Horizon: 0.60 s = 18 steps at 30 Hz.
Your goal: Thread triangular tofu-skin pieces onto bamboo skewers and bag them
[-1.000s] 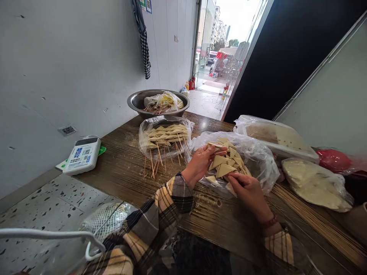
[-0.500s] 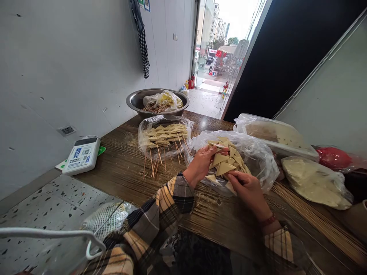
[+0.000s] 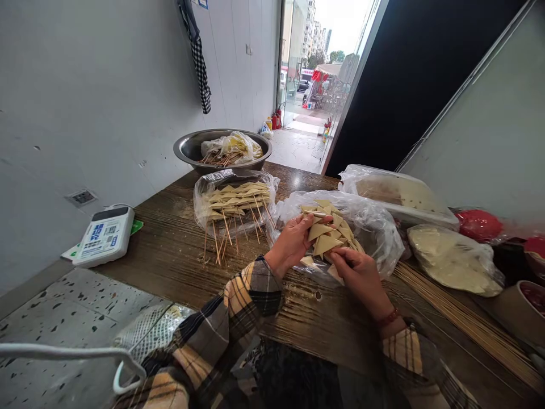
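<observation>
Beige triangular pieces (image 3: pixel 326 244), head view: a few between the two hands, above the near side of the open plastic bag (image 3: pixel 383 241); more heaped in it. Risk, as I judge it: thin sheets could crease or tear if the pinch is too hard or the hands pull unevenly. A loose piece (image 3: pixel 309 262) at the bag's near edge could be brushed aside by a wrist. Left hand (image 3: pixel 293 241), at the bag's left: thumb and fingers clamped on the upper end of the held pieces. Right hand (image 3: pixel 355 272), at the bag's near side: thumb and fingertips pinched together on a lower edge (whether a skewer sits between them, cannot tell). Skewered pieces (image 3: pixel 238 199) left of the bag; bare skewers (image 3: pixel 464 324), long bundle, to its right.
</observation>
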### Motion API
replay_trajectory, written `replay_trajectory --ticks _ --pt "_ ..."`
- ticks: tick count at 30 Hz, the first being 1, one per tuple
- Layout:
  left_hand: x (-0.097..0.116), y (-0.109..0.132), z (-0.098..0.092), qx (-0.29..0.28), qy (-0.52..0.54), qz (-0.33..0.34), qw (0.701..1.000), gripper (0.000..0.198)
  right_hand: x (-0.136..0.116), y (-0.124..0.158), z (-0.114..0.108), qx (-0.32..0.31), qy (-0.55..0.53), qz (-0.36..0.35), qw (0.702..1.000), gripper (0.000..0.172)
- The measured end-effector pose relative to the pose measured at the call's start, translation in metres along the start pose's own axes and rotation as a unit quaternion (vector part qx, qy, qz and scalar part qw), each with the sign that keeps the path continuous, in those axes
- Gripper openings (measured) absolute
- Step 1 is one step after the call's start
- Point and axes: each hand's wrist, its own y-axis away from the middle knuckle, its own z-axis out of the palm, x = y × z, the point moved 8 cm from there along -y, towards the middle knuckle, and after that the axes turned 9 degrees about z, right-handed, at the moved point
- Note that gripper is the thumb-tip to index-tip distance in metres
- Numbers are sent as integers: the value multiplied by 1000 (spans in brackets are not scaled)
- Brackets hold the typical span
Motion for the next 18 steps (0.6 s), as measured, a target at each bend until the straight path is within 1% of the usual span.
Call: replay_trajectory --ticks 3,6,10,13,18 --pt "0 -1 -3 8 32 -14 999 32 2 0 1 -2 -9 4 1000 27" --pt "-1 -1 -7 18 34 -23 999 38 5 0 3 -15 -21 16 1000 28" --pt "-3 -2 -6 3 1 -16 1000 26 3 0 4 -14 -15 9 1000 26" --pt "-4 -2 -5 -7 -14 -19 1000 21 4 -1 6 -26 -12 10 1000 26" --pt "3 -6 -11 7 -14 4 1000 19 4 -1 7 -42 -10 10 999 27"
